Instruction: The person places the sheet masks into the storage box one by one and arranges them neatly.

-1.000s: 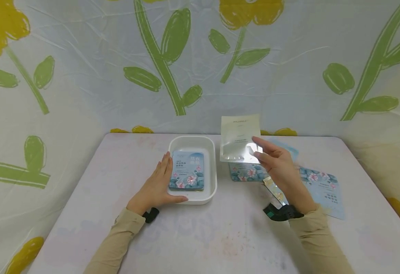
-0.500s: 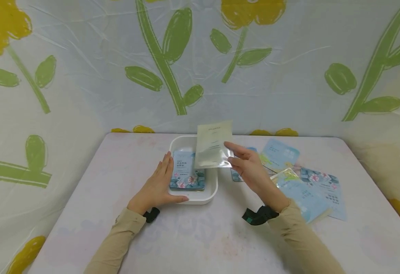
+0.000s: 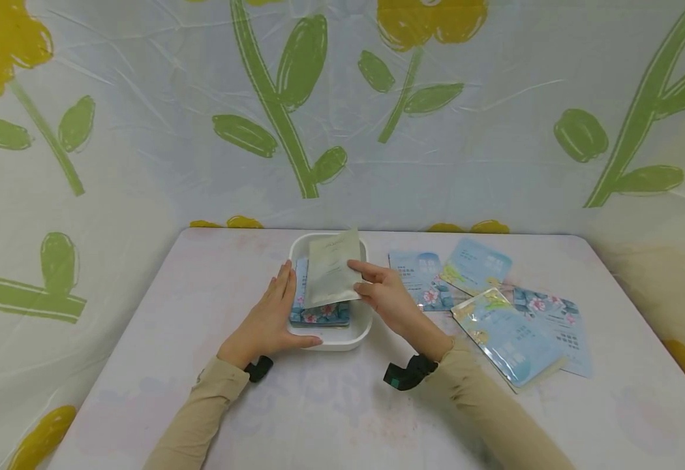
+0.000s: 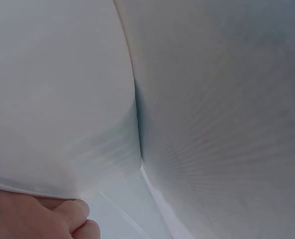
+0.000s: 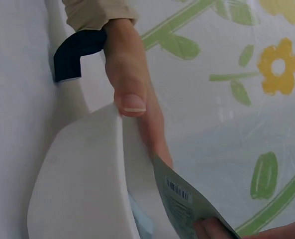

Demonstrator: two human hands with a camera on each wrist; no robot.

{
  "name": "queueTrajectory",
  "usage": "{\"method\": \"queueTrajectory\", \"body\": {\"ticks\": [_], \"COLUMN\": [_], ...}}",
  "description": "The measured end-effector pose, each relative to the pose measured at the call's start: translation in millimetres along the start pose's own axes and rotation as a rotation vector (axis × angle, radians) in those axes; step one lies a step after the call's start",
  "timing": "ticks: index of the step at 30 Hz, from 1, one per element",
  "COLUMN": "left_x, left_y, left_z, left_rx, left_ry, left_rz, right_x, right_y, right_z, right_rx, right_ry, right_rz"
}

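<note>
A white plastic tub (image 3: 345, 336) sits on the table with a stack of blue lotus-printed sachets (image 3: 319, 318) inside. My left hand (image 3: 263, 326) rests against its left side, fingers straight, the thumb lying over the front rim. Between thumb and fingers, my right hand (image 3: 392, 300) pinches a pale silvery-green flat sachet (image 3: 332, 271) by its right edge. That sachet is tilted above the stack and covers much of it. A barcode shows on its underside, the sachet (image 5: 179, 199) hanging beside the tub wall (image 5: 82, 169) in the right wrist view.
Right of the tub several blue sachets lie spread on the table: a lotus-printed sachet (image 3: 419, 274), a light blue sachet (image 3: 477, 264), a gold-edged sachet (image 3: 507, 339) overlapping another lotus sachet (image 3: 562, 333). A flower-printed cloth (image 3: 413, 150) hangs behind the table.
My right hand has carried the pale sachet leftward, from above the loose sachets to over the stack in the tub, tilting it. My left hand stays at the tub's side.
</note>
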State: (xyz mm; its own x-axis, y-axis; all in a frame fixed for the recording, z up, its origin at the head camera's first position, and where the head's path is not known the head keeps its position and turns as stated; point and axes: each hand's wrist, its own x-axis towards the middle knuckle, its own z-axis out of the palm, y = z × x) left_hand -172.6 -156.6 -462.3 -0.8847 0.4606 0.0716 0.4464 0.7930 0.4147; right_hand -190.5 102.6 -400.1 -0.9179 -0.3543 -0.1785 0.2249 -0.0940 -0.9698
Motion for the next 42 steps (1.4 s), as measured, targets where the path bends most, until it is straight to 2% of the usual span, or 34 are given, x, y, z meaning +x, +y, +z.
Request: {"method": "queueTrajectory", "body": {"ticks": [11,18,27,42], "left_x": [-0.3,-0.4,-1.8,-0.3], "left_y": [0.4,0.6,2.1,-0.3], "left_z": [0.9,1.4,0.7,2.4], "left_rx": [0.003,0.011,0.0,0.01], "left_ry": [0.017,0.014,0.018,0.022], "left_rz": [0.024,0.021,0.018,0.019], "right_x": [8.7,10.2,10.9,11.7], "right_y": [15,22,27,28], "right_z": [18,19,22,23], "right_rx": [0.003,0.023,-0.033,-0.043], "right_ry": [-0.024,-0.031,-0.064,-0.036], "right_rz": [0.028,0.052,0.102,0.122]}}
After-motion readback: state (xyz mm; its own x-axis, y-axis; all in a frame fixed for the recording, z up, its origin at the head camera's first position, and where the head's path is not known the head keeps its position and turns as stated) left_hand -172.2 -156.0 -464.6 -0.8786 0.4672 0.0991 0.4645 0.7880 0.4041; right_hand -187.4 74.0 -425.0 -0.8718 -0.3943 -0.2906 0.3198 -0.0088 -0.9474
